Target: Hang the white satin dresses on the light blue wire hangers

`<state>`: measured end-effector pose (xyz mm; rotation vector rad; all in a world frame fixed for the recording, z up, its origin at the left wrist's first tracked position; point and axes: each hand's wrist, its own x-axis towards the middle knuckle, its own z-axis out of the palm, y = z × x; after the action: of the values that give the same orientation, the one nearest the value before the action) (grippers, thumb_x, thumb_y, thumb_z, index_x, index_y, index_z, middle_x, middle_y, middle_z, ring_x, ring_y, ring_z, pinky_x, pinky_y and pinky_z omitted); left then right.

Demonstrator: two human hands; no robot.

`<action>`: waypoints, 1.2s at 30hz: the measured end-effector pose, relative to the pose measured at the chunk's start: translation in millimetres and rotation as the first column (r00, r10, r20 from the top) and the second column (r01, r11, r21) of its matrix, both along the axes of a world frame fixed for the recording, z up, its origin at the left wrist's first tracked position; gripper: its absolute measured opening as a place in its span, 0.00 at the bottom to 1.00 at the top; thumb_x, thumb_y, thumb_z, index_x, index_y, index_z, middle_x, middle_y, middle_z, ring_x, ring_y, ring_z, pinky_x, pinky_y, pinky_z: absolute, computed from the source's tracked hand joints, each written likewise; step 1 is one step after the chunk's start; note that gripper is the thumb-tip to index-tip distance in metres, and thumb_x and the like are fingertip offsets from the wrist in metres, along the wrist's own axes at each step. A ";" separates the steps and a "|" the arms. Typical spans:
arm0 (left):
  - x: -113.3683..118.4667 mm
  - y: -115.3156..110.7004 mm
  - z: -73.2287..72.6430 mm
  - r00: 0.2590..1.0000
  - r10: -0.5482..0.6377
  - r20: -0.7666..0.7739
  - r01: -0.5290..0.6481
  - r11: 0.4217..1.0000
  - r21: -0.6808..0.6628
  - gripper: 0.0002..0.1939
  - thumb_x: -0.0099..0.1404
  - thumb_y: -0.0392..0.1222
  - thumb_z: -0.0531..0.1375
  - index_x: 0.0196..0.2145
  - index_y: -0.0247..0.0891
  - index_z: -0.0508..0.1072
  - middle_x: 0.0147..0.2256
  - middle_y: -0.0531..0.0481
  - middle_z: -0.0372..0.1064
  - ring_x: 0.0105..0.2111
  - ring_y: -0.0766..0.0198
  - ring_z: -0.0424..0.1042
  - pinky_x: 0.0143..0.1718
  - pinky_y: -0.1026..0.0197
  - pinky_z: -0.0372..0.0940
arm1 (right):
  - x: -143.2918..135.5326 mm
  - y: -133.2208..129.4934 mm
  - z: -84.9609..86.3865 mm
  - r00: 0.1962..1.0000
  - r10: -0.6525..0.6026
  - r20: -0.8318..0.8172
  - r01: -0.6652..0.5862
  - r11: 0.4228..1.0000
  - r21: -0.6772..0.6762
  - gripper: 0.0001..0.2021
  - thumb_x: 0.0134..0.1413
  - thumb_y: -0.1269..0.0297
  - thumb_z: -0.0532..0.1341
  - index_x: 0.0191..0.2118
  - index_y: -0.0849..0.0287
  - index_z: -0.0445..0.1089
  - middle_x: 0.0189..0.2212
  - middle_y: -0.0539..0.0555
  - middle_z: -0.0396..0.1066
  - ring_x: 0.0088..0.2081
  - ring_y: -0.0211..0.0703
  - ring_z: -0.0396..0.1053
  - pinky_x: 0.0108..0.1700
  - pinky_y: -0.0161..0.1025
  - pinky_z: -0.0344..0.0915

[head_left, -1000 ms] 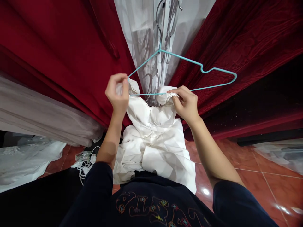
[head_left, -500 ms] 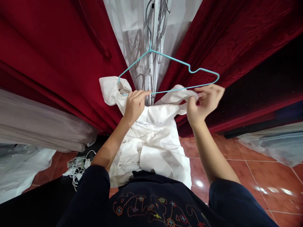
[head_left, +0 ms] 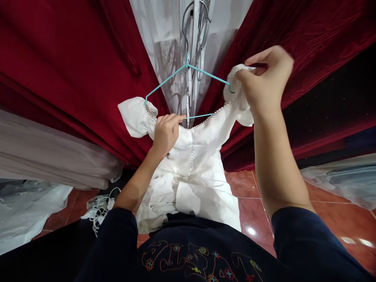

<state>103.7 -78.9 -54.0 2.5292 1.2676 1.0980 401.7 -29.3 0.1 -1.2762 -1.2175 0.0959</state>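
Observation:
A white dress (head_left: 202, 137) with puffed sleeves and a beaded neckline hangs in front of me on a light blue hanger (head_left: 167, 81). The hanger's metal hook sits at the top, by a white stand. My left hand (head_left: 167, 131) is closed on the dress's neckline, close to the hanger's bottom bar. With my right hand (head_left: 266, 80) I pinch the right sleeve (head_left: 233, 80), which now covers the hanger's right end. The left sleeve (head_left: 133, 117) is over the hanger's left end. The skirt gathers down against my body.
Red curtains (head_left: 73, 58) flank the white stand (head_left: 194, 47) on both sides. Pale sheer fabric (head_left: 49, 149) hangs at the left, more (head_left: 343, 176) at the right. White cables (head_left: 100, 213) lie low at left. Red tiles (head_left: 252, 211) cover the floor.
My right hand has moved up and outward, drawing the right sleeve over the hanger's right end. The neckline is now spread wider. My left hand has stayed nearly in place.

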 end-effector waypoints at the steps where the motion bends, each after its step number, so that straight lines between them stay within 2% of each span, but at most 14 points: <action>1: -1.2 -1.1 1.1 1.000 0.009 -0.006 -0.009 1.000 -0.003 0.19 0.76 0.29 0.52 0.50 0.41 0.82 0.42 0.49 0.83 0.44 0.57 0.77 0.53 0.53 0.63 | -3.5 2.8 -0.2 0.995 0.071 -0.076 -0.073 0.997 -0.026 0.14 0.50 0.78 0.73 0.41 0.64 0.73 0.38 0.53 0.75 0.35 0.34 0.68 0.43 0.40 0.69; 3: -3.1 -3.2 2.5 1.000 0.022 -0.013 -0.022 1.000 -0.001 0.19 0.77 0.29 0.52 0.49 0.41 0.82 0.42 0.49 0.83 0.43 0.57 0.77 0.52 0.52 0.63 | -13.2 -2.3 -2.2 0.965 0.204 -0.165 -0.189 0.977 0.100 0.17 0.54 0.73 0.74 0.48 0.64 0.74 0.48 0.58 0.76 0.44 0.39 0.74 0.52 0.45 0.73; 6: -3.4 -5.6 2.5 1.000 0.028 -0.006 -0.028 1.000 0.011 0.19 0.77 0.30 0.52 0.49 0.41 0.82 0.42 0.50 0.82 0.42 0.57 0.77 0.53 0.52 0.63 | -36.7 -30.3 -11.1 0.970 0.236 -0.053 -0.192 0.884 0.427 0.14 0.64 0.59 0.70 0.51 0.59 0.74 0.56 0.58 0.71 0.54 0.44 0.75 0.61 0.49 0.72; 8: -1.6 -5.6 0.5 1.000 0.022 0.007 -0.023 1.000 0.018 0.18 0.78 0.30 0.52 0.49 0.41 0.82 0.42 0.50 0.83 0.43 0.57 0.77 0.53 0.52 0.64 | -55.2 -50.2 -24.7 0.949 0.306 0.072 -0.312 0.890 0.333 0.10 0.71 0.55 0.64 0.50 0.54 0.75 0.48 0.55 0.74 0.49 0.45 0.75 0.54 0.48 0.73; 10: 1.1 -4.3 -3.3 1.000 0.009 0.022 -0.010 1.000 0.027 0.18 0.77 0.30 0.52 0.50 0.41 0.81 0.42 0.50 0.83 0.43 0.57 0.77 0.53 0.52 0.64 | -70.7 -62.2 -45.4 0.839 0.458 0.294 -0.485 0.874 0.020 0.13 0.74 0.53 0.60 0.51 0.54 0.75 0.43 0.55 0.76 0.43 0.46 0.75 0.49 0.48 0.73; 12: 3.6 -3.0 -8.1 0.999 -0.013 0.038 0.012 0.999 0.036 0.18 0.77 0.30 0.53 0.50 0.41 0.82 0.42 0.50 0.83 0.43 0.57 0.78 0.53 0.52 0.65 | -80.6 -65.1 -68.9 0.757 0.420 0.501 -0.421 0.900 -0.118 0.14 0.74 0.53 0.59 0.51 0.55 0.76 0.40 0.56 0.77 0.41 0.48 0.73 0.48 0.50 0.69; 16: 4.0 -5.7 -15.0 0.992 -0.095 0.082 0.089 0.993 0.081 0.17 0.82 0.38 0.52 0.54 0.43 0.81 0.51 0.47 0.82 0.50 0.57 0.79 0.57 0.50 0.67 | -90.3 -59.9 -98.3 0.775 0.177 0.606 -0.244 0.969 0.028 0.14 0.75 0.60 0.56 0.54 0.56 0.77 0.38 0.56 0.79 0.40 0.49 0.70 0.49 0.51 0.63; 18: -0.4 -8.7 -14.2 0.983 -0.069 0.171 0.038 0.984 0.175 0.17 0.84 0.45 0.51 0.57 0.45 0.79 0.58 0.45 0.78 0.59 0.54 0.77 0.64 0.48 0.66 | -96.0 -59.2 -100.0 0.824 0.153 0.546 -0.235 0.969 0.083 0.13 0.75 0.62 0.57 0.55 0.54 0.77 0.40 0.54 0.80 0.39 0.47 0.70 0.50 0.50 0.62; 21: -15.3 -7.1 -7.4 0.929 0.104 0.356 -0.234 0.910 0.343 0.17 0.82 0.51 0.54 0.61 0.48 0.75 0.62 0.44 0.73 0.66 0.48 0.71 0.71 0.40 0.62 | -106.5 -61.7 -96.1 0.854 0.147 0.499 -0.232 0.966 0.112 0.12 0.74 0.65 0.56 0.50 0.53 0.78 0.39 0.53 0.81 0.38 0.47 0.70 0.49 0.50 0.60; 24: -37.3 7.1 1.3 0.864 0.295 0.409 -0.441 0.835 0.329 0.23 0.74 0.48 0.66 0.64 0.50 0.72 0.62 0.44 0.72 0.67 0.43 0.69 0.72 0.35 0.60 | -111.9 -65.2 -93.8 0.851 0.148 0.504 -0.243 0.962 0.127 0.12 0.73 0.67 0.57 0.50 0.53 0.78 0.40 0.52 0.82 0.39 0.47 0.71 0.49 0.50 0.60; 27: -56.4 26.5 8.4 0.869 0.341 0.358 -0.427 0.883 0.195 0.17 0.69 0.37 0.66 0.56 0.44 0.78 0.54 0.46 0.78 0.59 0.46 0.75 0.68 0.40 0.65 | -107.1 -66.7 -93.0 0.833 0.151 0.532 -0.230 0.969 0.086 0.12 0.73 0.66 0.57 0.50 0.53 0.78 0.40 0.53 0.81 0.40 0.48 0.71 0.49 0.50 0.61; 31: -70.4 40.1 20.3 0.888 0.220 0.403 -0.266 0.962 0.059 0.15 0.71 0.31 0.58 0.46 0.38 0.84 0.44 0.50 0.84 0.48 0.57 0.81 0.55 0.55 0.73 | -95.3 -64.1 -89.1 0.821 0.151 0.550 -0.179 0.984 -0.003 0.12 0.72 0.65 0.57 0.47 0.53 0.78 0.38 0.54 0.80 0.40 0.50 0.70 0.52 0.52 0.61; 34: -85.0 40.2 28.7 0.831 0.204 0.517 -0.271 0.961 0.055 0.15 0.70 0.30 0.58 0.43 0.36 0.86 0.40 0.50 0.84 0.43 0.59 0.82 0.48 0.57 0.74 | -92.4 -60.4 -83.9 0.824 0.193 0.533 -0.201 0.979 -0.043 0.11 0.71 0.65 0.57 0.47 0.53 0.78 0.38 0.54 0.79 0.40 0.50 0.70 0.53 0.52 0.61; 36: -101.3 38.0 28.3 0.781 0.267 0.564 -0.362 0.930 0.062 0.13 0.68 0.29 0.59 0.39 0.36 0.86 0.36 0.50 0.82 0.39 0.59 0.81 0.44 0.55 0.72 | -93.9 -58.6 -80.7 0.828 0.230 0.511 -0.227 0.971 -0.070 0.11 0.72 0.64 0.57 0.47 0.54 0.78 0.37 0.55 0.79 0.42 0.51 0.72 0.53 0.51 0.60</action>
<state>2.4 -40.9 -25.7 1.8824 1.4893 1.9040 307.8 -87.9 -80.6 -1.1915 -1.8380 -0.0782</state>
